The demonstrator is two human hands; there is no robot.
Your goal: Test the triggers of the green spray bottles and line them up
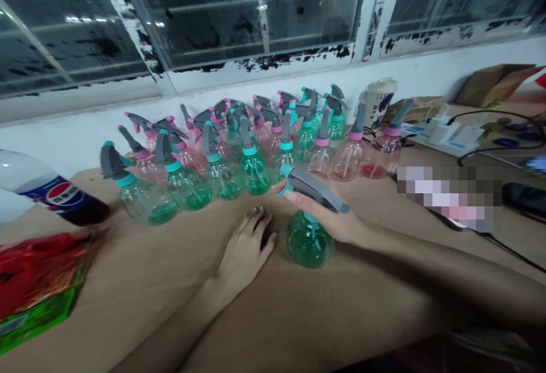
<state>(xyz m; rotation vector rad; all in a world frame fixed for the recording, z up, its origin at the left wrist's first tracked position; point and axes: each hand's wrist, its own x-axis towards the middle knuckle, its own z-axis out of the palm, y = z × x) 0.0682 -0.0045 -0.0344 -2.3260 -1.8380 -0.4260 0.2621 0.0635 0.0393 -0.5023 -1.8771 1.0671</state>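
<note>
My right hand point(315, 211) is wrapped around the neck and trigger of a green spray bottle point(310, 243), which stands upright on the wooden table point(170, 282). The bottle's grey and turquoise spray head point(313, 185) points to the left, and its base appears to touch the tabletop. My left hand point(249, 242) lies palm down on the table to the left of that bottle, fingers spread, holding nothing. Just beyond both hands stand rows of spray bottles, among them a green one point(255, 173) and a pink one point(347, 157).
A Pepsi bottle point(63, 197) lies tilted at the left, above a red and green packet point(40, 287). On the right are a pixelated phone-like object point(452, 199), a dark phone point(526, 201), a power strip point(443, 134) with cables, and a paper cup point(377, 100) by the wall.
</note>
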